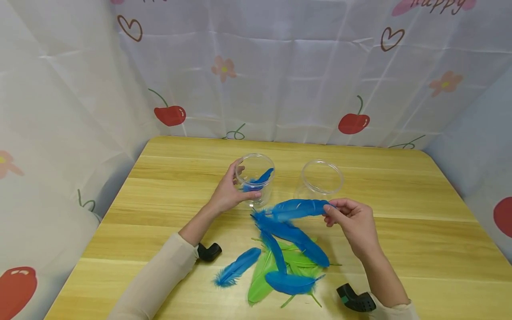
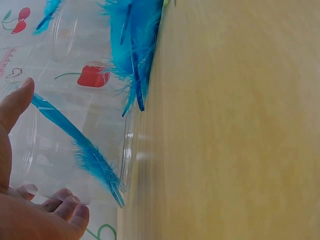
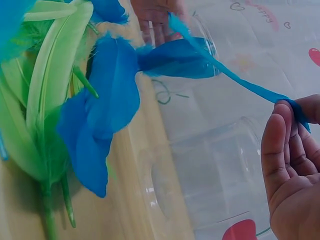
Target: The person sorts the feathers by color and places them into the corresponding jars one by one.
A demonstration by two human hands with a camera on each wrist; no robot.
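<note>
My left hand [image 1: 230, 191] holds a clear plastic cup [image 1: 266, 192], its thumb on the near side and its fingers around the left. Inside that cup leans a blue feather [image 2: 75, 132]. My right hand [image 1: 356, 222] pinches another blue feather [image 1: 298, 209] by its broad tip, between thumb and fingertips. The feather's quill end points left, close to the cup's base in the head view. Below it, several blue feathers [image 1: 294, 235] lie over a pile of green feathers [image 1: 260, 284] on the table. One separate blue feather [image 1: 238, 266] lies left of the pile.
A second clear cup [image 1: 322, 192] stands upright to the right of the held one. The wooden table [image 1: 180, 164] ends at a printed curtain [image 1: 280, 89] behind. Black wrist-worn devices [image 1: 356, 300] sit at both sleeves.
</note>
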